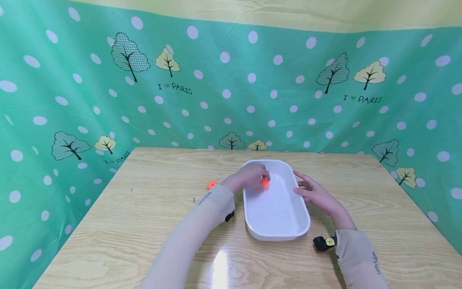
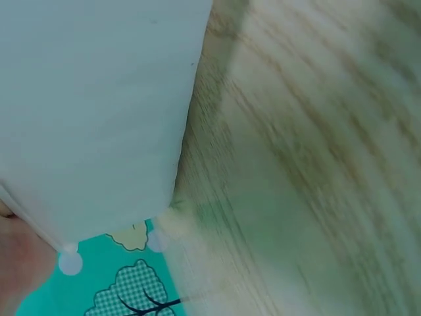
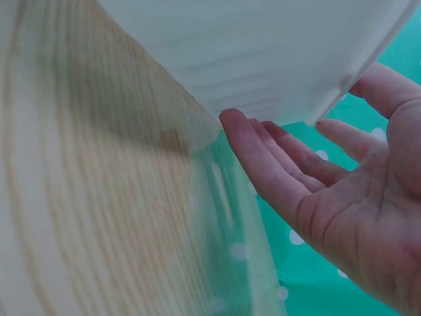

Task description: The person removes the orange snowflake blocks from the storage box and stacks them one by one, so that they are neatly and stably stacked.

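Note:
A white rectangular tray (image 1: 278,208) with rounded corners stands on the table. My left hand (image 1: 252,176) reaches over its left rim and pinches a small bright orange piece (image 1: 264,183) inside it; blur hides the piece's exact kind. At the tray's right side is my right hand (image 1: 315,194). In the right wrist view, its fingers (image 3: 270,155) lie fairly straight against the outer wall of the tray (image 3: 263,59), with the thumb up at the rim. The left wrist view shows mostly the tray's outer wall (image 2: 99,112) and only a bit of the left hand (image 2: 23,263).
Another orange piece (image 1: 211,184) with dark holes lies left of the tray, partly behind the left forearm. A tiny dark object (image 1: 194,199) lies near it. A green dotted cloth (image 1: 216,80) hangs behind the wooden table (image 1: 144,224).

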`<state>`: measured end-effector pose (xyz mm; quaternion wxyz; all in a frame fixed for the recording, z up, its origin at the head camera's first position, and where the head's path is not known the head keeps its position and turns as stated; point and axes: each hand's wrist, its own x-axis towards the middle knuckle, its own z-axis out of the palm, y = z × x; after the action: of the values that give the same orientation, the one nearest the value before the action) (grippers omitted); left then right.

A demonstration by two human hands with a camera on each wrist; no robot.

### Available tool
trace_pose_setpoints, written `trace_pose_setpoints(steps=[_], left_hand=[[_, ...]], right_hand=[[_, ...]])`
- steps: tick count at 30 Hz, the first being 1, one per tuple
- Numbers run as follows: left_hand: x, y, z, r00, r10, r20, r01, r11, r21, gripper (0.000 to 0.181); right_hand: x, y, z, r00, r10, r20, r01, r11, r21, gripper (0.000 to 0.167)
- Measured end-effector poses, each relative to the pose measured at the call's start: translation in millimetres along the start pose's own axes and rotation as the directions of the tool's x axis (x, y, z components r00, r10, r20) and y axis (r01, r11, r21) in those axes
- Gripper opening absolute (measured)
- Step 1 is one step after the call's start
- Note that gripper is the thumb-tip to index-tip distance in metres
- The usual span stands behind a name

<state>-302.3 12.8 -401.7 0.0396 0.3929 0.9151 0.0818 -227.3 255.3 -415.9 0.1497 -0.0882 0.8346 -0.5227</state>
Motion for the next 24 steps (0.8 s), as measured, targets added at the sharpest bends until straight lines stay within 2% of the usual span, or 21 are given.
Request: trace_pose_setpoints(steps=[7,11,16,24], left_hand=[[0.2,-3.3,1.3,0.998,-0.013,-0.054,0.008,0.995,-0.098,0.032],[-1.3,-4.3,-0.3,0.998,-0.033,-0.044,0.025,0.986,-0.162,0.032],[-5.2,-5.7,-3.6,0.999,-0.03,-0.041,0.02,0.974,-0.224,0.032],[-21.2,-11.0,-14.0,0.997,-0.016,-0.078,-0.003,0.971,-0.24,0.032]], right_hand=[[-0.1,0,0,1.0,0.005,0.0,-0.005,1.0,0.01,0.066],[-0.3,-1,1,1.0,0.005,0.0,-0.005,1.0,0.008,0.066],[-0.9,-1,1,1.0,0.019,0.0,-0.019,1.0,-0.015,0.066],[-0.9,-3,1,1.0,-0.008,0.009,0.008,1.0,0.004,0.066]])
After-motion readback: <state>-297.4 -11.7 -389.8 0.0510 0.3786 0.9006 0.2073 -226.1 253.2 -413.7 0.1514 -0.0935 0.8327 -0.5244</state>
